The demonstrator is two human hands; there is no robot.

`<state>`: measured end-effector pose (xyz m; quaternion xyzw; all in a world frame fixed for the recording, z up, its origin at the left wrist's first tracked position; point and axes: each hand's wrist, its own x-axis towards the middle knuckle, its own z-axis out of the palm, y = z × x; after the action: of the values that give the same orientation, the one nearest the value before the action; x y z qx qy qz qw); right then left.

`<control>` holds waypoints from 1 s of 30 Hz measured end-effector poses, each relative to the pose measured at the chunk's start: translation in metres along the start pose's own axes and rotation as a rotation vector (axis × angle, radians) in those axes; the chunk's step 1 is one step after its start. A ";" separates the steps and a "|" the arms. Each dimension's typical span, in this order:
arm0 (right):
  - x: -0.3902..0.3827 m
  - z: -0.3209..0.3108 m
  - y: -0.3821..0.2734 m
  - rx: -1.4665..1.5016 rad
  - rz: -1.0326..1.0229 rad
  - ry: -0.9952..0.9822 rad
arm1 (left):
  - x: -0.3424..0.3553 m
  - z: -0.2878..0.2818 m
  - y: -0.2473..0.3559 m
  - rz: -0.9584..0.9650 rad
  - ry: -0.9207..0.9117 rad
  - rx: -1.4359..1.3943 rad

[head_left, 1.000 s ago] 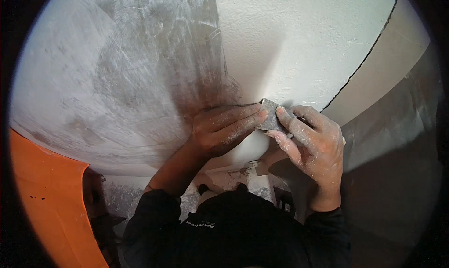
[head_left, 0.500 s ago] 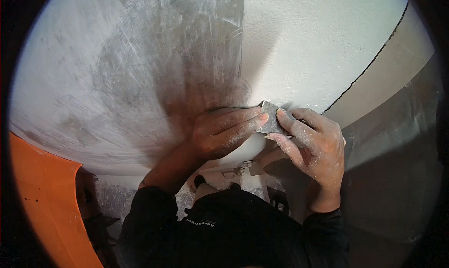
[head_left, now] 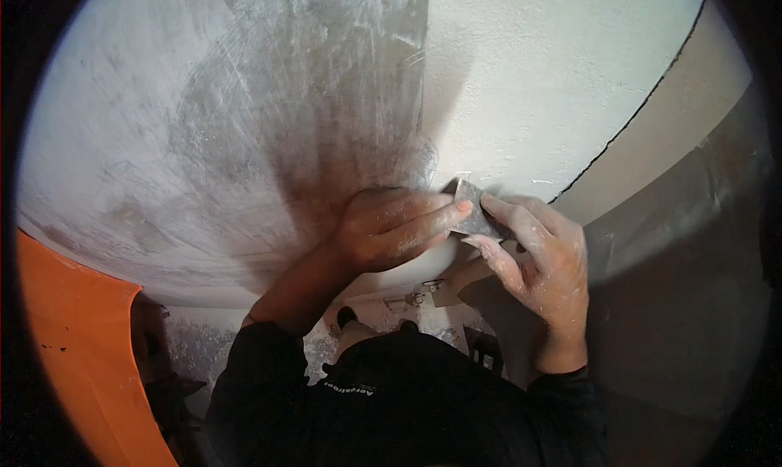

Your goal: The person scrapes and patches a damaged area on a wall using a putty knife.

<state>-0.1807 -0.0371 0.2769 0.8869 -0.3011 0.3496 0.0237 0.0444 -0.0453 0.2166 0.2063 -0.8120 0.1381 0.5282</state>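
Observation:
Between my two hands is a small flat grey piece (head_left: pixel 479 218), which looks like sandpaper, held up close to the wall. My left hand (head_left: pixel 395 231) grips its left edge, thumb on the near face and the other fingers partly tucked behind. From the other side, my right hand (head_left: pixel 547 259) pinches it with the index finger above and the thumb at the lower edge. White dust coats the fingers of both hands. The wall ahead is smeared grey (head_left: pixel 326 68) on the left and rough off-white (head_left: pixel 538 84) on the right, with a straight seam between.
A dark jagged crack (head_left: pixel 631 118) runs down the off-white side, with a beige strip (head_left: pixel 692 100) beyond it. Dark grey sheeting (head_left: pixel 684 296) fills the right. An orange panel (head_left: pixel 77 328) stands at lower left. The floor (head_left: pixel 204 337) below is spattered white.
My right hand has shifted a little to the left and its fingers have drawn in. The grey piece has tilted slightly; my left hand keeps its hold.

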 end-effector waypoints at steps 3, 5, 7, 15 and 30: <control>-0.039 0.031 0.008 0.503 0.284 0.182 | -0.014 0.002 0.000 -0.047 0.017 -0.100; -0.064 0.057 0.009 0.791 0.408 0.223 | -0.025 0.004 0.008 -0.144 0.011 -0.174; -0.071 0.079 0.003 1.187 0.607 0.258 | -0.035 0.015 0.022 -0.208 0.087 -0.187; -0.062 0.107 -0.004 1.406 0.808 0.202 | -0.038 0.036 0.054 -0.908 0.161 -0.199; -0.050 0.123 -0.004 1.202 0.750 0.342 | -0.027 0.048 0.049 -1.099 0.214 -0.378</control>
<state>-0.1325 -0.0395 0.1533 0.5167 -0.3329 0.5727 -0.5424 -0.0076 -0.0182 0.1724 0.4839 -0.5387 -0.2832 0.6289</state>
